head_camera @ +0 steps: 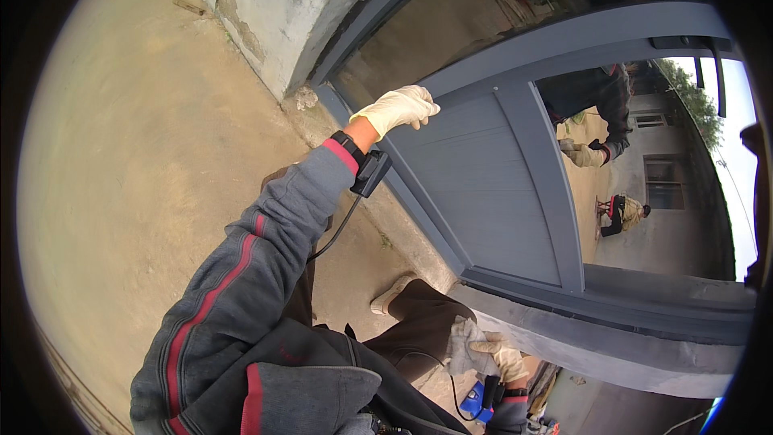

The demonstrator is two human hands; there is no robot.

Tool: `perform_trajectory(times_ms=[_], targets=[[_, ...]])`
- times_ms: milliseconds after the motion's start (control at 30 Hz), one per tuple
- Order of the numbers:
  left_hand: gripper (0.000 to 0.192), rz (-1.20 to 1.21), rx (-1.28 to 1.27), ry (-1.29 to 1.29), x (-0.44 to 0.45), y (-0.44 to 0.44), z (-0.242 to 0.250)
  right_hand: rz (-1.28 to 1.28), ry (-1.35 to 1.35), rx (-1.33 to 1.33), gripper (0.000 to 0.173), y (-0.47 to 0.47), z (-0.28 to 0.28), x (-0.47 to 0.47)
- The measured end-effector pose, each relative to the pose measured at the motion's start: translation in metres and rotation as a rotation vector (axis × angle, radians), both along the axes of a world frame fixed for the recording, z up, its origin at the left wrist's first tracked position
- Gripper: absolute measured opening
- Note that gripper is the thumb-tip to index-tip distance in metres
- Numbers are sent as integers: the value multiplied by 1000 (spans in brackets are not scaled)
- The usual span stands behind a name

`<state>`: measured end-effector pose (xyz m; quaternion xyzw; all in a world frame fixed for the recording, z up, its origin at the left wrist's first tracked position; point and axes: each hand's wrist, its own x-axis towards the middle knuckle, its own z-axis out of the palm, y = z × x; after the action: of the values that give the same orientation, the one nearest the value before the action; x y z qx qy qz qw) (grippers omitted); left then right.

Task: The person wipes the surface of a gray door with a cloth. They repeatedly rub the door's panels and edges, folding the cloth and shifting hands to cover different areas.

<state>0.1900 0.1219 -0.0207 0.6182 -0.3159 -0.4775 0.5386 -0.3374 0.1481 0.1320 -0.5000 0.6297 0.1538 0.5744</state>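
My left hand (400,110), in a pale rubber glove, is in front of the grey framed door (477,181), near its lower glass edge. Its fingers are curled in, and I see nothing in them; whether it touches the door is unclear. Low on the right, my right hand (507,359), also gloved, holds a crumpled grey cloth (468,347) beside my dark trousers. Black devices with cables are strapped at both wrists, the left one (371,174) showing clearly. A blue object (477,402) shows just below my right hand, partly hidden.
A peeling plastered wall (272,6) meets the door frame at the top. Below the door runs a concrete sill (592,338). Concrete ground (133,163) spreads at left. The door's glass (622,193) reflects my arm, a building and a seated person. A black door handle (718,81) sits top right.
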Motion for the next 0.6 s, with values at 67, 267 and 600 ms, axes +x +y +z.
perform_trajectory(times_ms=[67, 267, 600], targets=[[28, -6, 30, -5, -1, 0, -3, 107, 396, -50, 36, 7, 66, -54], [37, 43, 69, -22, 2, 3, -5, -128, 633, -344, 39, 5, 236, -120], [37, 18, 102, -83, -6, -7, -5, -147, 50, -1051, 46, -41, 396, 44]])
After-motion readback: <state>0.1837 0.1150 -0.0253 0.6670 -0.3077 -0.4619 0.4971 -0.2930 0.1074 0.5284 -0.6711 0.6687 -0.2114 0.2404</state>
